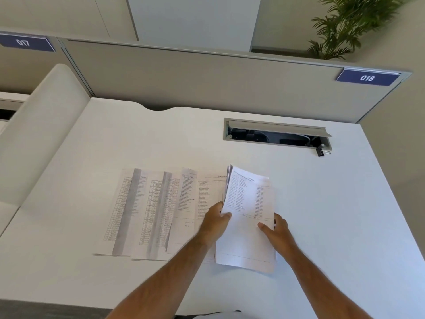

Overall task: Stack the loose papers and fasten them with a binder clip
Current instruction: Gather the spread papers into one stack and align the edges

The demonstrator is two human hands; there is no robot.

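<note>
**Paper stack half gathered, binder clip parked way over by the cable hatch**

So both hands are on the gathered stack of papers (249, 217), which sits toward the right of the row, its far end lifted and tilted a bit off the white desk (322, 203). The left hand (215, 221) grips the stack's left edge, fingers curled around it with the thumb on top of the front sheet. The right hand (277, 229) holds the right edge, thumb lying across the top page and the other fingers tucked behind, so I can't see how they sit. You can see several sheet edges fanned out at the stack's far left corner.

To the left, more loose sheets (147, 212) lie flat on the desk, overlapping each other in a row, printed with tables and a couple of grey streaks running down them. The rightmost one is partly under the left hand and the stack.

The black binder clip (321, 152) sits far right, well apart from the papers, just beside the right near corner of the open cable hatch (277, 132). Behind the desk there's a grey partition (207, 77) with a blue "018" label (367, 77), another one reading "017" (24, 43) further left, and a green plant (345, 26) at the far right.
</note>
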